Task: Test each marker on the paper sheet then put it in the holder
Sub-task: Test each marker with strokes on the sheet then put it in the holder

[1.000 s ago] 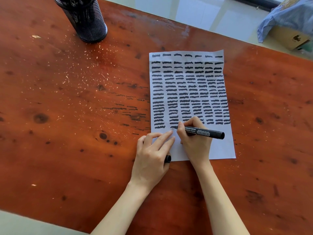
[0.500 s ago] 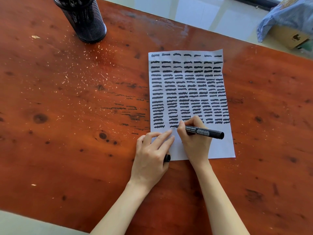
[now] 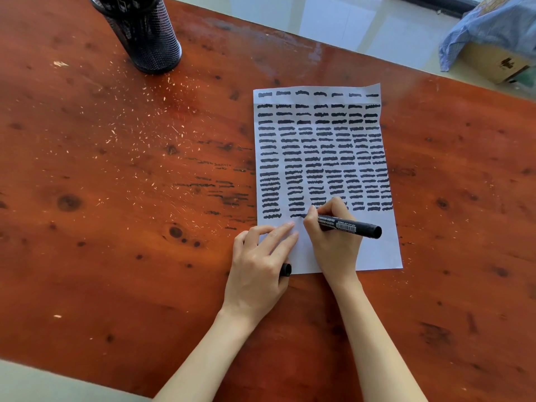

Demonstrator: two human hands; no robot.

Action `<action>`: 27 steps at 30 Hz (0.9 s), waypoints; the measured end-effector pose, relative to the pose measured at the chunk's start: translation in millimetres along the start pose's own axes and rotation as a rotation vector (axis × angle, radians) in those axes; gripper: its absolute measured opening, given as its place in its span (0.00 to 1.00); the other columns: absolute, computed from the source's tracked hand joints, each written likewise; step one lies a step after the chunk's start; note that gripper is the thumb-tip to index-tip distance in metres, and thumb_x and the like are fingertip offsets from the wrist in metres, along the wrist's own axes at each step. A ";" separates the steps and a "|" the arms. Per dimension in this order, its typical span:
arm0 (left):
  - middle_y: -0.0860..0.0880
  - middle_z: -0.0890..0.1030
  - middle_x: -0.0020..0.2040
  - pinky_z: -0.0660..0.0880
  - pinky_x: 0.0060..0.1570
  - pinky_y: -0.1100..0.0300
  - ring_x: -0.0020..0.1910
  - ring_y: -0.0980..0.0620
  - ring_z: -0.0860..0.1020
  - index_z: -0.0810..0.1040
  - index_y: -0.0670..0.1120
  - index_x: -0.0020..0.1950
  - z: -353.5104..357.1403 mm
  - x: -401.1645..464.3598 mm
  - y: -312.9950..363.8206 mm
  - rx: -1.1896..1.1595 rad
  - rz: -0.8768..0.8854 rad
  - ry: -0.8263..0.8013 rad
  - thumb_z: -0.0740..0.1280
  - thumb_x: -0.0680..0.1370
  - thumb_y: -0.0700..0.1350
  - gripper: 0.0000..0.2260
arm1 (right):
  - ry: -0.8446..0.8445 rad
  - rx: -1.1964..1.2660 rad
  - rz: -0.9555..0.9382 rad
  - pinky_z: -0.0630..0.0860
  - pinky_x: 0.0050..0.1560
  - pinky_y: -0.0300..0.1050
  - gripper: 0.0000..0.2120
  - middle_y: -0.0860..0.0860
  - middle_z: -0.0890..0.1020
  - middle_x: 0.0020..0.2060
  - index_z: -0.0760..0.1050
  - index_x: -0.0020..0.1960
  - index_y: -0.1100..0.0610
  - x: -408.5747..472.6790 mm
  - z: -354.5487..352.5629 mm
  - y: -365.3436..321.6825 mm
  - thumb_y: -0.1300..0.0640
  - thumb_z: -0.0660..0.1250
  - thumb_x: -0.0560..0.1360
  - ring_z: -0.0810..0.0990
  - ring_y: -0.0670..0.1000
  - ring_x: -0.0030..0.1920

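The paper sheet point(image 3: 324, 158) lies on the bench point(image 3: 116, 227), nearly filled with rows of black test strokes; only a bare strip at its near end is left. The right hand point(image 3: 333, 236) pinches a black marker point(image 3: 349, 226) in a writing grip, its tip hidden behind the thumb at the near end of a middle column, so this marker's test looks underway. The left hand point(image 3: 261, 268) presses straight fingers point(image 3: 278, 230) on the sheet's near left corner, with what seems to be the cap point(image 3: 285, 269) tucked under it. The mesh holder point(image 3: 142, 33) stands well apart at the far left; capping and dropping the marker in remain
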State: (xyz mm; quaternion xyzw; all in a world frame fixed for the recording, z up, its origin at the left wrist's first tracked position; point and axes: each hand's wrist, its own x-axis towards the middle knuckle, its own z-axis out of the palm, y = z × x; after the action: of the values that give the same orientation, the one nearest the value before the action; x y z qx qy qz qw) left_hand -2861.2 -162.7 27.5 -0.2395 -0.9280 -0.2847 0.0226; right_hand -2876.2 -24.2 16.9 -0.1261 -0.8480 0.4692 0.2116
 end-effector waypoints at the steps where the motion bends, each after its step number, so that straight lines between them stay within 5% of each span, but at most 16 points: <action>1: 0.50 0.79 0.60 0.67 0.54 0.51 0.54 0.49 0.71 0.79 0.45 0.58 -0.1 -0.1 0.1 0.000 0.000 0.001 0.59 0.69 0.40 0.19 | 0.001 -0.004 -0.004 0.63 0.29 0.30 0.11 0.41 0.66 0.25 0.65 0.34 0.56 0.0 -0.2 -0.1 0.55 0.62 0.72 0.67 0.44 0.26; 11: 0.50 0.79 0.60 0.70 0.54 0.50 0.54 0.49 0.71 0.79 0.45 0.58 0.3 -0.8 -0.2 0.006 -0.003 0.000 0.59 0.70 0.40 0.18 | 0.015 -0.027 -0.028 0.62 0.28 0.31 0.11 0.40 0.65 0.25 0.64 0.34 0.55 -0.1 0.2 0.5 0.56 0.62 0.73 0.65 0.44 0.25; 17: 0.50 0.79 0.60 0.68 0.54 0.51 0.54 0.49 0.71 0.79 0.45 0.58 1.1 -0.4 -0.7 0.004 -0.002 -0.001 0.60 0.70 0.40 0.18 | 0.027 -0.059 -0.069 0.62 0.28 0.30 0.11 0.49 0.67 0.25 0.66 0.33 0.60 -1.1 0.8 0.4 0.59 0.62 0.73 0.67 0.49 0.26; 23: 0.50 0.79 0.60 0.66 0.54 0.52 0.54 0.49 0.70 0.79 0.45 0.57 0.2 -0.5 -0.9 0.001 0.003 -0.006 0.59 0.69 0.40 0.19 | 0.094 0.190 0.099 0.64 0.31 0.28 0.10 0.43 0.70 0.25 0.63 0.34 0.53 1.2 -4.8 -6.3 0.55 0.61 0.73 0.68 0.39 0.27; 27: 0.50 0.79 0.60 0.66 0.55 0.53 0.55 0.49 0.70 0.79 0.45 0.58 0.4 -0.1 -0.8 0.003 0.013 -0.002 0.59 0.69 0.40 0.20 | 0.126 0.330 0.247 0.65 0.32 0.44 0.10 0.53 0.69 0.26 0.67 0.32 0.45 5.5 -11.6 -5.3 0.52 0.63 0.71 0.67 0.52 0.28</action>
State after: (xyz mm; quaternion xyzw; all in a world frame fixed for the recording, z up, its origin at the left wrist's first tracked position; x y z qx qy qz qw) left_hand -2861.5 -163.2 26.8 -0.2456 -0.9268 -0.2830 0.0240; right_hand -2875.5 -16.1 28.2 -0.2219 -0.7231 0.6151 0.2227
